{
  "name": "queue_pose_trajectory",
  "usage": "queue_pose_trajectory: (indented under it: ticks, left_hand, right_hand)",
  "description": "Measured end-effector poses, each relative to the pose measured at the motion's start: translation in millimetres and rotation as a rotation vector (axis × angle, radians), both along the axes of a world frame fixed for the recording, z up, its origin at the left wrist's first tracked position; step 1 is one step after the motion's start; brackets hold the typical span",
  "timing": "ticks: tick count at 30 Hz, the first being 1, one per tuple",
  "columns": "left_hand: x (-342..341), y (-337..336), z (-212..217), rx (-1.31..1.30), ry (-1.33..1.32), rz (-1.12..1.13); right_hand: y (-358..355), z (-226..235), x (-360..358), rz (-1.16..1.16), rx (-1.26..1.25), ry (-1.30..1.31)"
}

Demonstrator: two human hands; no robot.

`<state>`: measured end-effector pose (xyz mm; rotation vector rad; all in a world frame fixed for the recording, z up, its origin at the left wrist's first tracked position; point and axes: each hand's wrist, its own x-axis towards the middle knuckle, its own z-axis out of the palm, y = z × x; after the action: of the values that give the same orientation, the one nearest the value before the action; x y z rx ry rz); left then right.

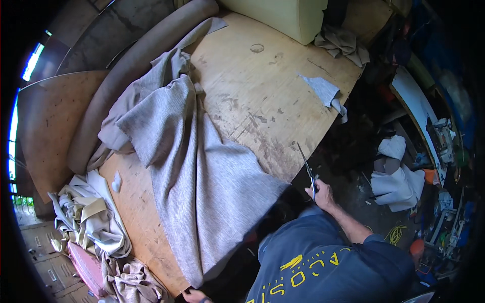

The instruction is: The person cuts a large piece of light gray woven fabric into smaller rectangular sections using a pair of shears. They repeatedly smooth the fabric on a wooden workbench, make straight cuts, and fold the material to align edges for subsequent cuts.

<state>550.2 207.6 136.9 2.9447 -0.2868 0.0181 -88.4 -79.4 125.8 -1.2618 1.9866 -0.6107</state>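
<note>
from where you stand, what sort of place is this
Probably an upholstery or sewing workshop: grey cloth drapes over a wooden table, the right hand holds scissors, and a thick brown roll lies along one side.

One fisheye view looks steeply down from the wearer's head, close over the dark-blue, yellow-printed shirt (323, 247), facing across the pale-brown plywood tabletop (242, 65), with the draped grey woven cloth (217, 187) left of the view's centre.

We record a scuffed plywood tabletop (240, 76) bearing a large grey cloth (227, 177) in folds, a pale grey scrap (322, 91) overhanging the right edge, a cream padded block (285, 17) at the far side, and a white tuft (116, 182).
</note>
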Motion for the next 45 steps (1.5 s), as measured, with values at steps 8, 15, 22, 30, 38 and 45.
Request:
queue_pose_trajectory:
  ticks: [8,15,22,30,38,45]
  left_hand:
    - [-143.9,-294.9,26.5,-0.228,-0.074,-1.194]
    - [-84.9,-304.0,-42.3,-0.098,-0.082,-0.767]
    - [-65.2,-308.2,-24.1,-0.515,0.142,-0.859]
    - [-136.1,-154.8,74.7,-0.610,0.174,-0.531]
    - [-116.1,2.3,-40.4,0.547,0.707,-0.535]
    - [-111.0,-159.2,15.6,-0.122,0.348,-0.626]
  right_hand:
    - [-201.6,30.2,-34.2,0.182,0.030,0.489]
    - [-205.4,21.3,96.8,0.305,0.095,0.034]
    - [-217.4,-53.6,153.9,0.478,-0.165,-0.013]
    - [-54.7,109.5,-46.3,0.401,-0.186,-0.962]
    - [28.4,-43.5,-106.1,-0.136,0.669,-1.390]
    - [-12.6,-52.6,-95.8,0.342,0.314,-0.099]
